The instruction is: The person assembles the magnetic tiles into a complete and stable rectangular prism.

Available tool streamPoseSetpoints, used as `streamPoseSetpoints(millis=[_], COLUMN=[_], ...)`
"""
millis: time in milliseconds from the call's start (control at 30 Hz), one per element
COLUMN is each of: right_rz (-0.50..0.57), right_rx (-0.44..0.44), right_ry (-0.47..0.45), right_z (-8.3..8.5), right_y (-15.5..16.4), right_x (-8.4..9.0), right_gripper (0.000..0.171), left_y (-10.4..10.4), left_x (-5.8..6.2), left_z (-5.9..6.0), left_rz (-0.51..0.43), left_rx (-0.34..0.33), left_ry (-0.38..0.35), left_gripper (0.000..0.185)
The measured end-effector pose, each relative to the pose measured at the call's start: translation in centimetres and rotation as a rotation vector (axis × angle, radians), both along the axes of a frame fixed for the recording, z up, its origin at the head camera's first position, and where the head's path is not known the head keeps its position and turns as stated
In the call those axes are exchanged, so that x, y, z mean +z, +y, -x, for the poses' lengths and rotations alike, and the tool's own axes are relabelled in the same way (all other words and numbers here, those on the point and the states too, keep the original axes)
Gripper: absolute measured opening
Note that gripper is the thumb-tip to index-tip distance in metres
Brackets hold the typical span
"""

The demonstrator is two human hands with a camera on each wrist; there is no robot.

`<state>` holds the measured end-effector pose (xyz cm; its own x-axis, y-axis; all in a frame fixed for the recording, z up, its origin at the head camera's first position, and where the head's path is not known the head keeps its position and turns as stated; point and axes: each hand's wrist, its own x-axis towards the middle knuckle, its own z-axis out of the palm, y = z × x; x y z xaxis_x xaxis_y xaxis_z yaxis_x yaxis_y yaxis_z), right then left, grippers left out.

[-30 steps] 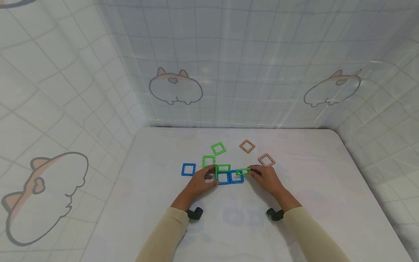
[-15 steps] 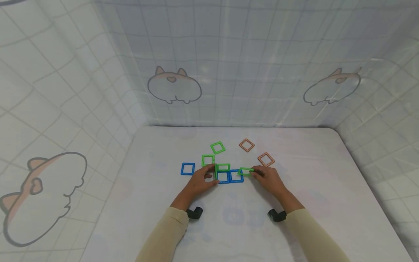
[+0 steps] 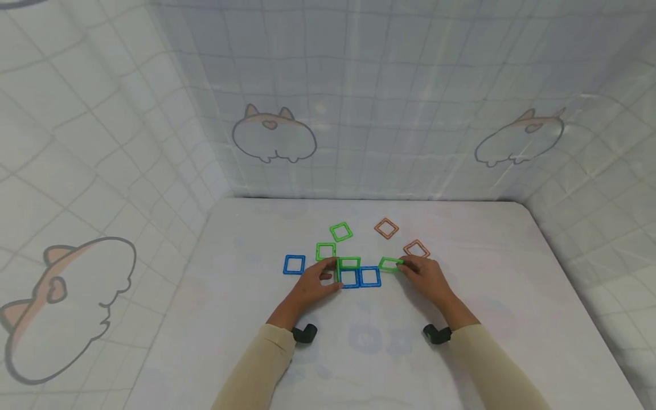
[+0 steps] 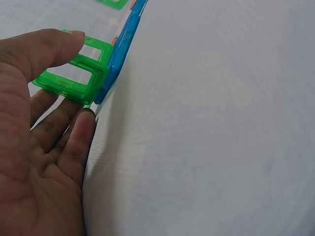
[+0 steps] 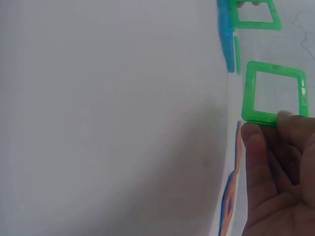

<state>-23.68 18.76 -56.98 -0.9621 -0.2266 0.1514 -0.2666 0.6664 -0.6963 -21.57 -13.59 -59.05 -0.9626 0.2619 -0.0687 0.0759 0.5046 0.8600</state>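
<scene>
Two blue square frames (image 3: pixel 360 277) lie joined side by side on the white table (image 3: pixel 512 296). A green frame (image 3: pixel 349 262) stands tilted at the back of the left blue one, and another green frame (image 4: pixel 81 73) stands on its left edge. My left hand (image 3: pixel 314 285) pinches that upright green frame between thumb and fingers. My right hand (image 3: pixel 427 277) pinches a green square frame (image 3: pixel 391 264) by its edge, just right of the blue pair and clear of them; it shows in the right wrist view as the green frame (image 5: pixel 274 93).
Loose frames lie behind: a blue one (image 3: pixel 294 265) at left, two green ones (image 3: pixel 326 251) (image 3: pixel 341 232), two orange ones (image 3: pixel 386 228) (image 3: pixel 416 249). Patterned sheet walls (image 3: pixel 359 114) close the table at the back and both sides.
My right hand has drawn its green frame to the right, off the right blue frame. The left hand has stayed in place.
</scene>
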Motion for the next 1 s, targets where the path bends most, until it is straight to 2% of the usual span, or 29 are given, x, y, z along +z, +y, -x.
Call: streamPoseSetpoints(millis=[300, 433, 733, 1000], right_rz=[0.004, -0.01, -0.047, -0.055], right_rx=[0.029, 0.041, 0.064, 0.055], right_ry=[-0.049, -0.041, -0.07, -0.057], right_z=[1.1, 1.4, 1.6, 1.6], right_y=[-2.2, -3.0, -4.1, -4.4], right_x=[0.9, 1.0, 0.6, -0.1], right_gripper=[0.025, 0.025, 0.022, 0.021], left_y=[-0.1, -0.2, -0.2, -0.2], left_x=[-0.7, -0.7, -0.7, -0.6], left_z=[0.2, 0.3, 0.3, 0.3], left_rz=[-0.003, 0.0, -0.001, -0.001], left_rx=[-0.009, -0.006, -0.011, -0.011], left_ry=[0.016, 0.011, -0.002, 0.005], left_gripper=[0.073, 0.073, 0.073, 0.073])
